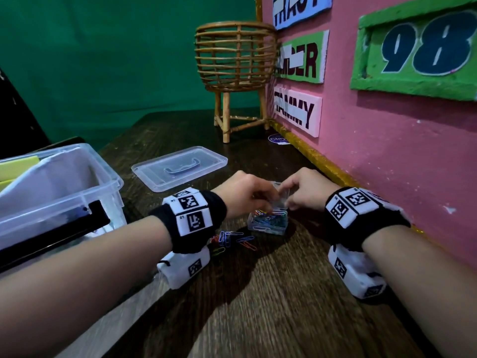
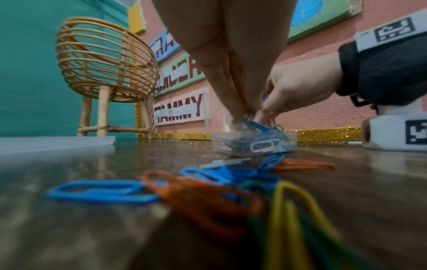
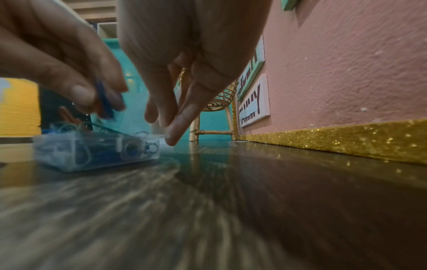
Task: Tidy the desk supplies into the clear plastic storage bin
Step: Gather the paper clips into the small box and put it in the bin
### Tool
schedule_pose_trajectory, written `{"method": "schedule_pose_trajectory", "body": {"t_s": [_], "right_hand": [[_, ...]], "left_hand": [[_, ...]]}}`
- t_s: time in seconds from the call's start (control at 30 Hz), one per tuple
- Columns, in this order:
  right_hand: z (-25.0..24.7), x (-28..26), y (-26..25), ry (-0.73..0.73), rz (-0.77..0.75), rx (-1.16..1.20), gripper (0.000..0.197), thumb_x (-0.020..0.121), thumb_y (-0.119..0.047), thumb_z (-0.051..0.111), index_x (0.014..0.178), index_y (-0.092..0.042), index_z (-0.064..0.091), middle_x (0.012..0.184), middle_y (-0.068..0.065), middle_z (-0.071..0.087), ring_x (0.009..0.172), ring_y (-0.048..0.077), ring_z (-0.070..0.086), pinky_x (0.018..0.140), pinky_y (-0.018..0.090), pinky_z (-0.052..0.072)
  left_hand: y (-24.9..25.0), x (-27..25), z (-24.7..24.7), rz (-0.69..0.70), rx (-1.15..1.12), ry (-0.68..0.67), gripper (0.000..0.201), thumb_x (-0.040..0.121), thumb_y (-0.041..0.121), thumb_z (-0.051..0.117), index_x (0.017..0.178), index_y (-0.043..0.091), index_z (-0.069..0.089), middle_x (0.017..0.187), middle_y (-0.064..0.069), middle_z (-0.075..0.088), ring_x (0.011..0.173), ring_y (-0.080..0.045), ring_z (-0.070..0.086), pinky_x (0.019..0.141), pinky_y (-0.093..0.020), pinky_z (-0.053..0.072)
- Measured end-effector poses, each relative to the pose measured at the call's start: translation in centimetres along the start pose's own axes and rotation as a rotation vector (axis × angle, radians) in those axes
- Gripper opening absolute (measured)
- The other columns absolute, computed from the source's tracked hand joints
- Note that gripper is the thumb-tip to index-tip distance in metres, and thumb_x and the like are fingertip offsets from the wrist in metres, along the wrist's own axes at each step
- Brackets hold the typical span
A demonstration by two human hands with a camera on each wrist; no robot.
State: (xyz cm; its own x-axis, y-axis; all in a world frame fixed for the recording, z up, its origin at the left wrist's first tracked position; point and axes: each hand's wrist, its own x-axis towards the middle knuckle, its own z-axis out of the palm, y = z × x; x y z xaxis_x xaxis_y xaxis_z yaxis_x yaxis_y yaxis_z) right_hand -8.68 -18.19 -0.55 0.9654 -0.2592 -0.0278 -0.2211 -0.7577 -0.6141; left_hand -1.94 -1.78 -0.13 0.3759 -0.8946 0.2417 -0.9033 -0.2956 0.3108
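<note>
Left hand [image 1: 242, 195] is bunched up, fingertips pinching a few wiry colored paper clips [image 3: 105, 102] right over the small clear plastic case [image 1: 268, 222]. Right hand [image 1: 302, 189] curls around the case's raised see-through lid. More loose clips [image 1: 232, 241] lie on the dark woodgrain desk [image 1: 271, 293], near the big clear storage bin [image 1: 77, 192].

A dark wood-grain desk [image 1: 271, 293] occupied the foreground. A pink textured wall [image 1: 387, 156] stood along its right edge, trimmed at the base with a gold glitter strip [image 1: 317, 156]. Name placards [image 1: 296, 112] and a green-framed "98" sign [image 1: 418, 47] were fixed to it. A green backdrop [image 1: 103, 60] hung behind. A rattan basket stand [image 1: 235, 63] stood at the far corner. Lighting was dim.
</note>
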Motion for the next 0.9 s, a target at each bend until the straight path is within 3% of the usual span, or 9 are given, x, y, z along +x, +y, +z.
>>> {"method": "schedule_pose_trajectory", "body": {"t_s": [0.07, 0.2, 0.37, 0.47, 0.53, 0.63, 0.73, 0.8, 0.9], "right_hand": [[0.0, -0.1, 0.0, -0.006, 0.001, -0.001, 0.040, 0.075, 0.010, 0.065, 0.099, -0.020, 0.073, 0.095, -0.001, 0.061, 0.066, 0.006, 0.059, 0.055, 0.010, 0.050], [-0.1, -0.2, 0.0, -0.017, -0.007, 0.014, 0.039, 0.076, 0.010, 0.064, 0.099, -0.020, 0.074, 0.096, -0.002, 0.060, 0.070, 0.007, 0.059, 0.055, 0.010, 0.050], [0.0, 0.0, 0.2, -0.009, 0.005, 0.033, 0.039, 0.075, 0.011, 0.065, 0.096, -0.020, 0.074, 0.100, 0.001, 0.059, 0.072, 0.010, 0.060, 0.060, 0.013, 0.054], [0.0, 0.0, 0.3, -0.009, 0.007, 0.031, 0.039, 0.076, 0.010, 0.064, 0.096, -0.020, 0.074, 0.103, 0.003, 0.059, 0.069, 0.011, 0.060, 0.056, 0.010, 0.053], [0.0, 0.0, 0.2, -0.010, 0.006, 0.034, 0.038, 0.076, 0.010, 0.064, 0.097, -0.020, 0.074, 0.104, 0.004, 0.060, 0.068, 0.011, 0.061, 0.054, 0.009, 0.052], [0.0, -0.1, 0.2, -0.004, 0.005, 0.037, 0.038, 0.076, 0.011, 0.064, 0.097, -0.019, 0.074, 0.101, 0.004, 0.060, 0.066, 0.010, 0.060, 0.052, 0.008, 0.052], [0.0, -0.1, 0.2, 0.004, 0.012, 0.042, 0.036, 0.076, 0.009, 0.064, 0.097, -0.018, 0.074, 0.096, 0.002, 0.059, 0.063, 0.008, 0.059, 0.049, 0.007, 0.049], [0.0, -0.1, 0.2, 0.002, 0.015, 0.038, 0.036, 0.076, 0.008, 0.065, 0.096, -0.019, 0.075, 0.098, 0.002, 0.059, 0.064, 0.008, 0.060, 0.053, 0.009, 0.051], [0.0, -0.1, 0.2, 0.003, 0.016, 0.045, 0.035, 0.076, 0.009, 0.065, 0.093, -0.020, 0.075, 0.100, 0.003, 0.059, 0.066, 0.010, 0.060, 0.059, 0.013, 0.053]], "left_hand": [[-0.1, 0.2, 0.2, 0.009, 0.067, -0.018, 0.021, 0.084, 0.016, 0.067, 0.104, 0.015, 0.070, 0.103, 0.000, 0.071, 0.092, -0.009, 0.064, 0.081, -0.009, 0.043], [0.2, -1.3, 0.1, 0.125, 0.055, -0.023, 0.011, 0.080, 0.014, 0.071, 0.089, 0.014, 0.075, 0.092, 0.000, 0.071, 0.079, -0.010, 0.063, 0.068, 0.002, 0.036], [0.3, -3.4, 0.0, 0.109, 0.064, -0.422, 0.032, 0.083, 0.025, 0.069, 0.114, 0.021, 0.068, 0.121, 0.004, 0.064, 0.109, -0.007, 0.058, 0.092, -0.009, 0.038], [-1.1, -4.5, -0.6, 0.042, 0.097, -0.391, 0.023, 0.084, 0.020, 0.068, 0.107, 0.021, 0.072, 0.115, 0.005, 0.067, 0.104, -0.007, 0.060, 0.086, -0.004, 0.038], [-1.9, -5.3, -1.2, -0.005, 0.108, -0.332, 0.018, 0.083, 0.022, 0.069, 0.099, 0.021, 0.074, 0.105, 0.005, 0.069, 0.095, -0.008, 0.064, 0.086, -0.016, 0.046], [-2.2, -6.4, -1.9, -0.126, 0.076, -0.320, 0.049, 0.071, 0.043, 0.076, 0.117, 0.031, 0.062, 0.118, 0.011, 0.060, 0.108, -0.004, 0.056, 0.098, -0.026, 0.046], [-2.1, -7.1, -1.9, -0.224, 0.104, -0.505, 0.081, 0.065, 0.051, 0.078, 0.136, 0.039, 0.041, 0.145, 0.013, 0.036, 0.133, -0.006, 0.035, 0.112, -0.026, 0.029], [-2.5, -7.2, -1.8, -0.225, 0.121, -0.493, 0.066, 0.070, 0.048, 0.074, 0.131, 0.041, 0.049, 0.144, 0.012, 0.038, 0.133, -0.007, 0.037, 0.110, -0.024, 0.028], [-2.9, -7.0, -1.9, -0.214, 0.044, -0.381, 0.038, 0.073, 0.035, 0.076, 0.110, 0.035, 0.068, 0.115, 0.012, 0.061, 0.107, -0.002, 0.056, 0.100, -0.021, 0.042]]}}
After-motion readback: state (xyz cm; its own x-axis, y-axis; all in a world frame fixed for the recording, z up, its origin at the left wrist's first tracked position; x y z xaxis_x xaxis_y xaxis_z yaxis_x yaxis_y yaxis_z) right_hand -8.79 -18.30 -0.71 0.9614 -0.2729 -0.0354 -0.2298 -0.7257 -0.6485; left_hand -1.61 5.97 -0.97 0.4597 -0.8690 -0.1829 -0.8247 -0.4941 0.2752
